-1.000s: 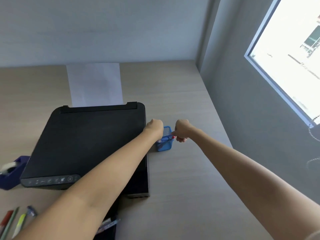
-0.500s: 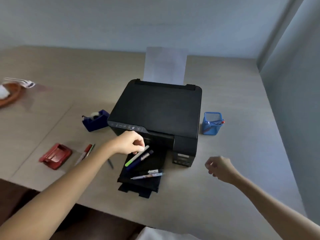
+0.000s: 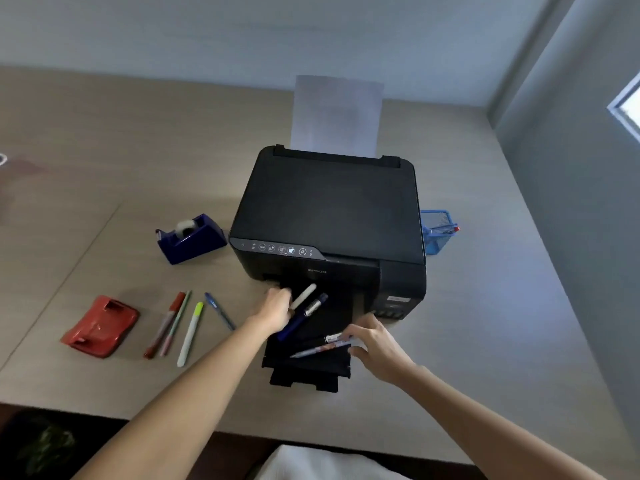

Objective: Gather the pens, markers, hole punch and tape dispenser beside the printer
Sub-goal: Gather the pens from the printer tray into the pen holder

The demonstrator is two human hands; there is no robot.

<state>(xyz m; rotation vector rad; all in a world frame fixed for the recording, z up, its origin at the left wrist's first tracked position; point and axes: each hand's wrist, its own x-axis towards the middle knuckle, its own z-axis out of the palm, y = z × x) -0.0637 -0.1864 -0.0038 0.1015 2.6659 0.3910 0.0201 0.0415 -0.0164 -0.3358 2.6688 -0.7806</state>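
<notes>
Both forearms are bare from the bottom edge of the frame up to the wrists, with no sleeve on either. The left hand and right hand show no rings, watch or glove. Nearer the viewer than the printer, a patch of white garment shows at the bottom edge, between the two forearms.

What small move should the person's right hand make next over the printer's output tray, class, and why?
Probably close the right hand on the two pens lying on the printer's output tray: its fingers already touch their ends, and these belong in the blue mesh holder beside the printer.
</notes>
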